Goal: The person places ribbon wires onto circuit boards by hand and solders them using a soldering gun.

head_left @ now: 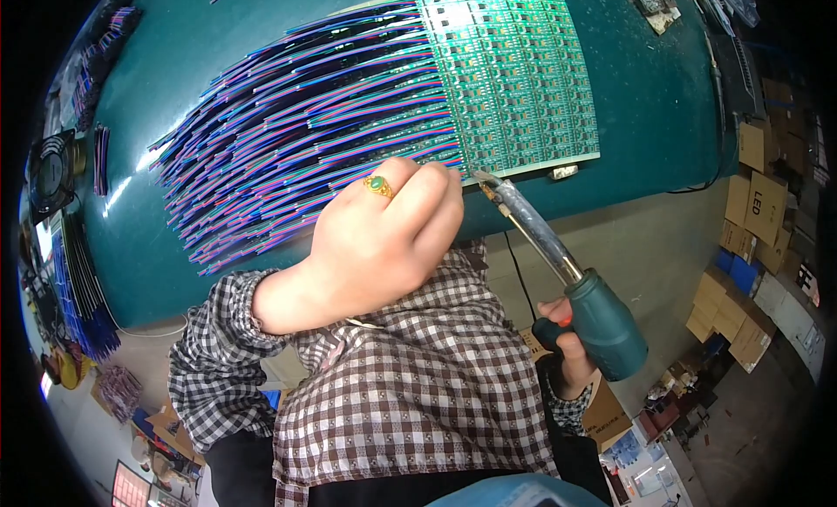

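My left hand [388,232], with a green-stoned ring, is closed at the near edge of a green circuit board panel [523,80]. Its fingertips are turned under, and whatever they pinch is hidden. Many thin multicoloured wires [288,123] run leftward from the panel's left part, and the nearest pass under my knuckles. In my right hand [571,346] is the dark green handle of a soldering gun [606,324], gripped with the fingers wrapped round it. Its metal barrel slants up and left. The tip lies at the panel's near edge, just right of my left fingers.
The panel rests on a green tabletop [654,123]. A small pale piece [564,171] sits by the panel's near right corner. More wire bundles [78,289] and a black fan [57,171] are at the left edge. Cardboard boxes [754,206] stand on the right.
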A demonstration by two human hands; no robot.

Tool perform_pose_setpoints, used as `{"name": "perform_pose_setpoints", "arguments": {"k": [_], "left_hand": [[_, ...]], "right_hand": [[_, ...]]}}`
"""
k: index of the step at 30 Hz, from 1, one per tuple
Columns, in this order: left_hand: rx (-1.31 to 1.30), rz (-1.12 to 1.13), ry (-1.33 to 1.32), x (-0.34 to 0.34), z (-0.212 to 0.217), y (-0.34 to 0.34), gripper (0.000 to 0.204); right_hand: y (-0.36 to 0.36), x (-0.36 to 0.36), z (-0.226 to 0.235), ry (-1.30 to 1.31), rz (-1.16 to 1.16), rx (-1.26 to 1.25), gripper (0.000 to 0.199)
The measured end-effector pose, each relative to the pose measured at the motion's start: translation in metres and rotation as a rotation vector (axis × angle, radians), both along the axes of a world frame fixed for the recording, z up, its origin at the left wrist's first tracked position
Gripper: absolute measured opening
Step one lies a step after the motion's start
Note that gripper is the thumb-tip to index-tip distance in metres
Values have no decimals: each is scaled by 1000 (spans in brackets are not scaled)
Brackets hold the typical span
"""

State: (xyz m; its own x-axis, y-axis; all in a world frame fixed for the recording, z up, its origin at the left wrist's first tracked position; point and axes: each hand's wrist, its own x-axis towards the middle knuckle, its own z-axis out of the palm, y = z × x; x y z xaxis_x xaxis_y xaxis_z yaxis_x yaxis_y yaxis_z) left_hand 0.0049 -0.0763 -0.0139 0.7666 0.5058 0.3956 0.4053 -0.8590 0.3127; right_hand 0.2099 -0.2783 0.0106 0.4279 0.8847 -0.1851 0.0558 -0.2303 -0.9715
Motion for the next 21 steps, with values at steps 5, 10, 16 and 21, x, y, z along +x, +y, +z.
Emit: {"name": "perform_pose_setpoints", "arguments": {"k": [5,10,16,21], "left_hand": [[-79,-8,-44,-1,-1,2,39],[-53,4,-34,-1,-1,1,40],[-72,6,-23,-1,1,1,40],[-72,8,-32,-1,0,1,40]], "right_hand": [[3,-3,2,95,-41,12,49],[3,-2,1,76,-18,16,50],[4,-2,3,70,-4,-3,51],[1,0,1,36,8,-6,53]]}}
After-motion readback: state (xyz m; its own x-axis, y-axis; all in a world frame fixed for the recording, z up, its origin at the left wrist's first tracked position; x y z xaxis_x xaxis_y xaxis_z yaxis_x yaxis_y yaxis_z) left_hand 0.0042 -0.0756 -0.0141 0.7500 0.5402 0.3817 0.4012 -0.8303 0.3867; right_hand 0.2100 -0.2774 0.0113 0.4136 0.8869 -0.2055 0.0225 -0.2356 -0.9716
